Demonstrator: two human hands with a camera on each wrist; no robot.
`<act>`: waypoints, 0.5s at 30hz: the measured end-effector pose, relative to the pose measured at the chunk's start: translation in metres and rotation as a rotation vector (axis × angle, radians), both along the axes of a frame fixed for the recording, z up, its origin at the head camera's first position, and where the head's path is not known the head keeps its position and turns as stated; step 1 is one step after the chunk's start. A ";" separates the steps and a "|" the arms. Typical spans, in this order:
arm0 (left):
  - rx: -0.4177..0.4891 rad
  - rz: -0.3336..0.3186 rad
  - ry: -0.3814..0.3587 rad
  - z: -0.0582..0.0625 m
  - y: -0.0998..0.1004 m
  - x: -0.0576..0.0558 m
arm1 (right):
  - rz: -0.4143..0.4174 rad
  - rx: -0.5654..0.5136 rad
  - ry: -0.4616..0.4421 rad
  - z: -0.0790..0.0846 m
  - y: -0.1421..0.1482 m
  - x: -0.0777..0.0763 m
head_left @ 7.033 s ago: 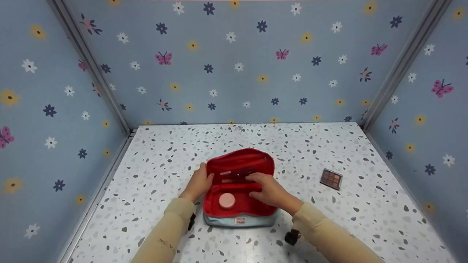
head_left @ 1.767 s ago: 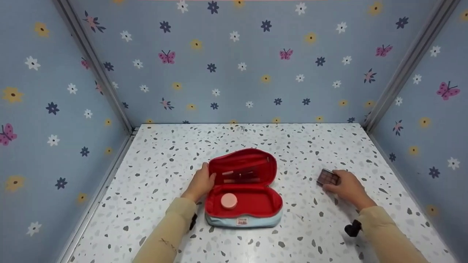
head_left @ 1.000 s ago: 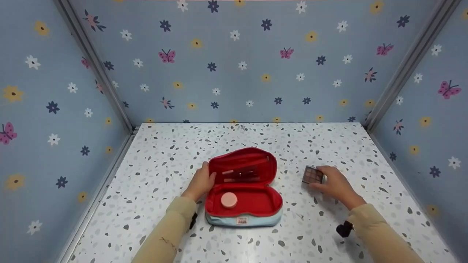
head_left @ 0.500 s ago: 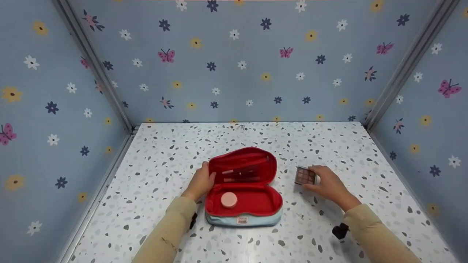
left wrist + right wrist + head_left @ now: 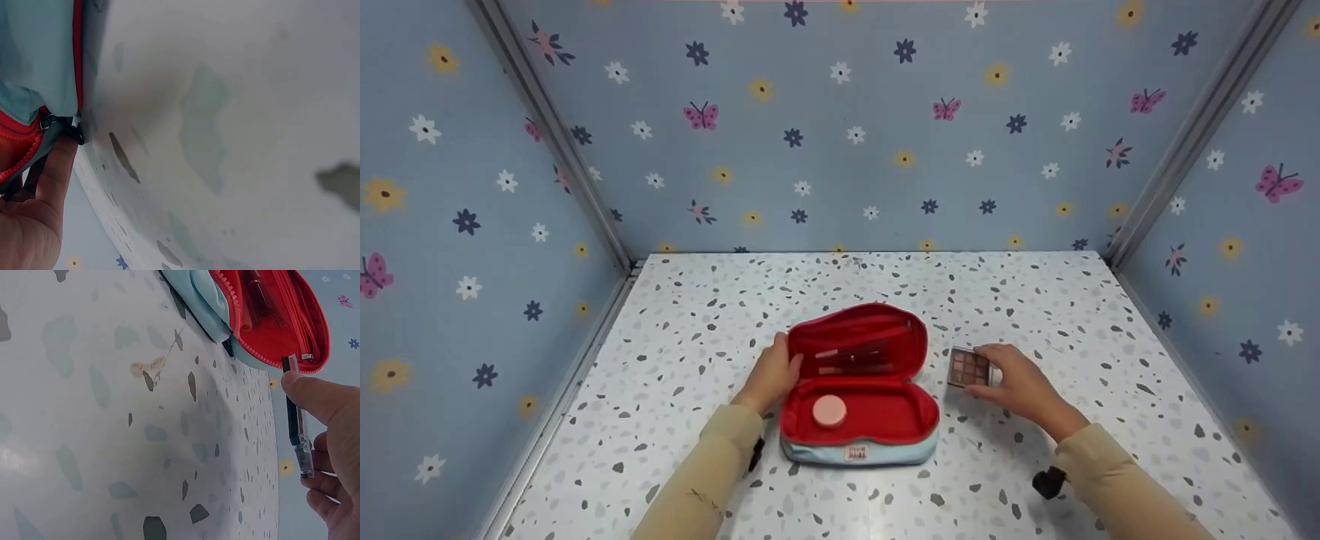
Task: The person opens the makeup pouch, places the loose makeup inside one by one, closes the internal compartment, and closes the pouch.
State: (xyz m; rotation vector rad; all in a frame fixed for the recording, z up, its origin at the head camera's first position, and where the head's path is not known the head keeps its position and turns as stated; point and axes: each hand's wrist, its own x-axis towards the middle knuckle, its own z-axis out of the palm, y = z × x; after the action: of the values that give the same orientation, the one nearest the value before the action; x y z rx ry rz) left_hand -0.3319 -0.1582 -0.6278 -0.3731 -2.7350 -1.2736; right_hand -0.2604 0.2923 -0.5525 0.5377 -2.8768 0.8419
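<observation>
A makeup bag [image 5: 889,453], light blue outside and red inside, lies unzipped on the table with its lid folded back. My left hand [image 5: 769,375] grips the lid's left edge; the left wrist view shows the fingers by the zipper [image 5: 45,121]. To the right of the bag, my right hand [image 5: 1024,386] pinches an eyeshadow palette [image 5: 967,367] by its right side. Seen edge-on in the right wrist view, the palette [image 5: 295,416] is between thumb and fingers, off the table. A round pink container [image 5: 829,411] sits in the bag's lower half.
Slim makeup sticks [image 5: 851,356] lie behind the mesh pocket in the lid. The speckled white table [image 5: 697,300] is bounded by blue flowered panels [image 5: 840,112] at the back and both sides.
My right hand left the bag, took hold of the palette at the far right and has carried it leftward, close to the bag. The left hand has stayed on the lid.
</observation>
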 end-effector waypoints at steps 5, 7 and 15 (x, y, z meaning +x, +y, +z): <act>-0.022 0.007 -0.027 -0.014 -0.004 -0.008 | 0.026 -0.004 0.003 0.003 -0.009 0.003; -0.023 0.015 -0.028 -0.010 -0.003 -0.006 | 0.036 -0.012 0.001 0.005 -0.012 0.004; 0.006 0.003 -0.015 0.004 -0.001 0.004 | 0.082 -0.035 0.030 0.007 -0.027 0.008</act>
State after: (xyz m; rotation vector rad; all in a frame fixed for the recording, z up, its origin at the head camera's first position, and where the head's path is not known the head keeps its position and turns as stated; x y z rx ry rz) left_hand -0.3282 -0.1587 -0.6233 -0.3606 -2.7426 -1.2886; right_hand -0.2527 0.2656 -0.5454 0.6630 -2.8248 0.8864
